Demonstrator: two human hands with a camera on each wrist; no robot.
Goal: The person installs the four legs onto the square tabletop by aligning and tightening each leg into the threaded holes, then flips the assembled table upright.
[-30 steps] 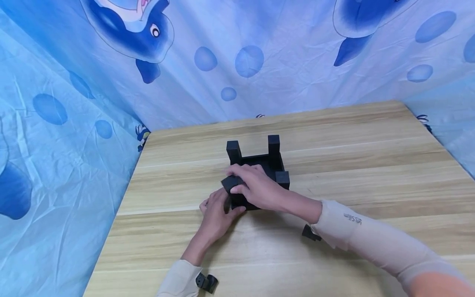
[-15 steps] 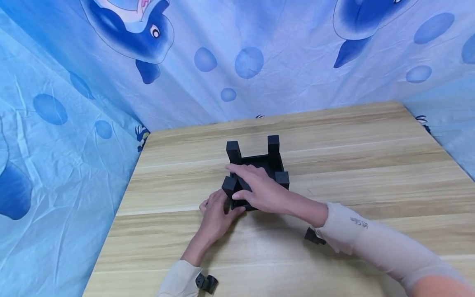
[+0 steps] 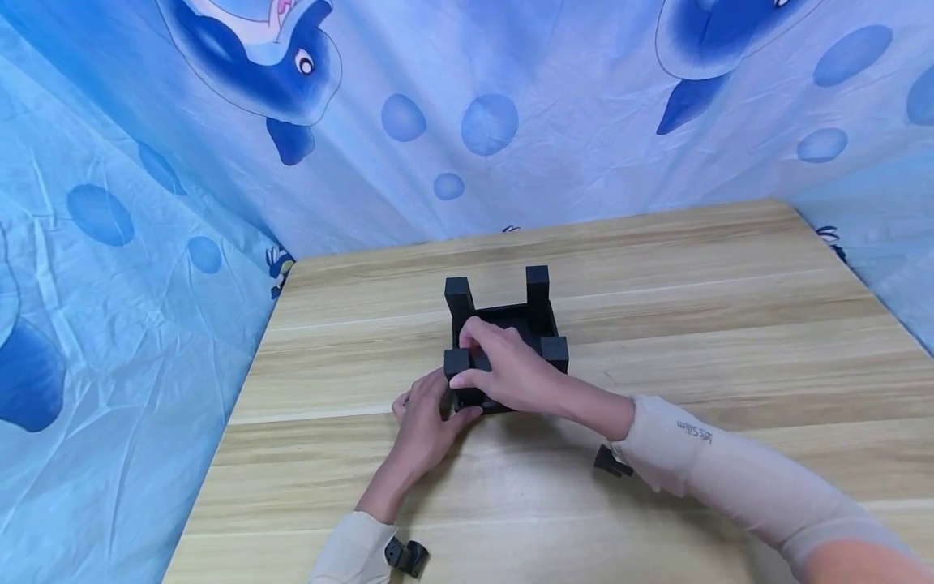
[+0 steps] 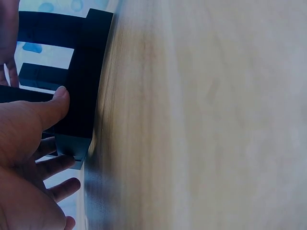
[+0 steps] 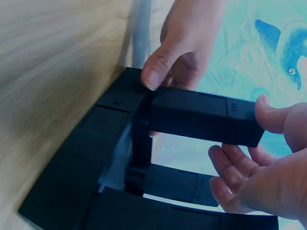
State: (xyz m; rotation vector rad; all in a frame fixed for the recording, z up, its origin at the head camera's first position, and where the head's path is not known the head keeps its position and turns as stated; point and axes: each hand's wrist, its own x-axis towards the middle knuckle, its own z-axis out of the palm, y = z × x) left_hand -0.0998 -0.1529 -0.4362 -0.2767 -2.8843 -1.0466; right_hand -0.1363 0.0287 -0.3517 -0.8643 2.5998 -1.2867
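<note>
A black square stool-like frame (image 3: 503,311) lies upside down on the table, its block legs pointing up. My left hand (image 3: 426,418) holds its near left corner; in the left wrist view the thumb presses the black side panel (image 4: 81,100) and the fingers reach round the corner. My right hand (image 3: 514,369) grips the upper end of the near left leg (image 3: 458,363). In the right wrist view this leg (image 5: 206,115) stands in the corner beside the left thumb, with the right thumb on one face and fingers on the opposite side.
Other legs stand at the far left (image 3: 459,296), far right (image 3: 537,284) and near right (image 3: 554,353) corners. The wooden table (image 3: 693,308) meets a blue dolphin-print curtain (image 3: 569,146) behind. Black devices (image 3: 407,557) sit at the sleeved wrists.
The near left leg has turned from a skewed, leftward-leaning position to square with the frame. My right fingers loosened from it, then took hold again. My left hand has stayed put.
</note>
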